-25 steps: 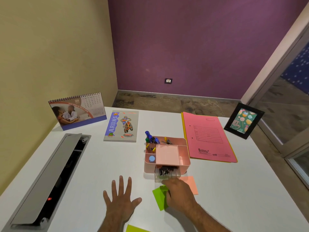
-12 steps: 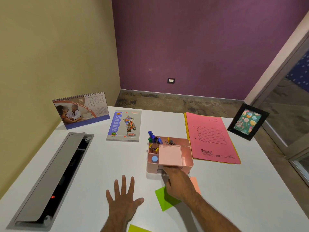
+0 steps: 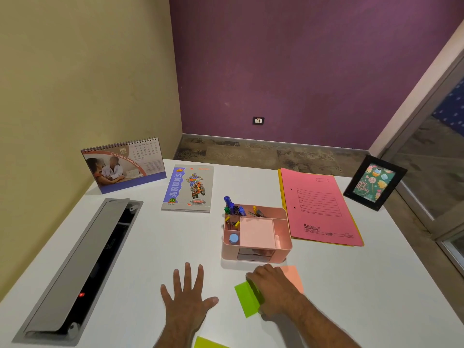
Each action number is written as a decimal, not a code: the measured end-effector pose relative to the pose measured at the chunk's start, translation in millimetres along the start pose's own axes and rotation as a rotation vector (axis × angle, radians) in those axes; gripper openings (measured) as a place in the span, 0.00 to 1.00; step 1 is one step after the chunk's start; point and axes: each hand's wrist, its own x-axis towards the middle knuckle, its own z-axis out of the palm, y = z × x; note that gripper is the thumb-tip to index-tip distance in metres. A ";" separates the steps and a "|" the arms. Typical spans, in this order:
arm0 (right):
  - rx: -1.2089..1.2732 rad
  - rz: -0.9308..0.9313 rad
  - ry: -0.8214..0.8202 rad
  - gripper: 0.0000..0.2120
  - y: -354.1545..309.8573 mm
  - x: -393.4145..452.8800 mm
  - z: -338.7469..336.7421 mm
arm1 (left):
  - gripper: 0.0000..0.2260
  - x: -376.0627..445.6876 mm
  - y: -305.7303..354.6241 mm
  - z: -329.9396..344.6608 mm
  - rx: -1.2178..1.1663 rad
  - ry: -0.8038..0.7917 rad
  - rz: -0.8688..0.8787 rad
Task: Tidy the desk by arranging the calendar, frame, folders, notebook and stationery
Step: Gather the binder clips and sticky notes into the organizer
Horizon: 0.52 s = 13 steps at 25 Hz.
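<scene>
Here the left hand lies flat on the white counter, fingers spread, grip empty; the right hand rests curled over a green sticky note and an orange sticky note, but whether its grip pinches the green one I cannot tell. Just beyond sits the pink organizer with pens. At the far edge stand the calendar at left and frame at right, with the notebook and pink folder lying flat between.
</scene>
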 end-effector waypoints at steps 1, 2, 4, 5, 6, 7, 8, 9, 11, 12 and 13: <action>-0.020 0.011 -0.005 0.34 -0.3 -1.1 3.0 | 0.39 -2.4 0.3 -5.2 0.040 0.014 0.001; -0.032 0.023 0.005 0.33 -0.6 -1.8 4.0 | 0.40 -4.8 1.2 -12.6 0.056 0.033 0.004; -0.035 0.048 0.025 0.32 -0.9 -3.0 3.1 | 0.41 -10.4 7.9 -22.4 0.058 0.015 -0.049; -0.025 0.059 0.030 0.31 -1.3 -4.0 0.9 | 0.41 -11.0 10.4 -24.1 0.083 0.028 -0.049; -0.013 0.067 0.038 0.31 -2.1 -4.5 -0.9 | 0.39 -9.1 12.0 -23.9 0.057 0.016 -0.037; 0.000 0.073 0.056 0.28 -3.1 -5.2 -2.1 | 0.38 -9.1 15.8 -26.5 0.017 -0.018 -0.001; 0.026 0.075 0.087 0.23 -3.4 -5.3 -1.9 | 0.39 -11.5 21.1 -29.9 -0.045 -0.033 0.049; 0.072 0.079 0.118 0.17 -3.0 -6.0 -1.4 | 0.43 -15.0 28.4 -32.3 -0.121 -0.023 0.099; 0.317 0.118 0.172 0.10 -2.7 -8.9 3.1 | 0.51 -20.9 43.0 -35.9 -0.337 0.007 0.175; 0.488 0.145 0.200 0.09 -2.2 -9.8 5.9 | 0.48 -23.4 50.1 -35.6 -0.461 0.009 0.193; 0.649 0.171 0.238 0.09 -2.2 -11.8 7.3 | 0.43 -26.2 57.4 -35.8 -0.575 -0.023 0.188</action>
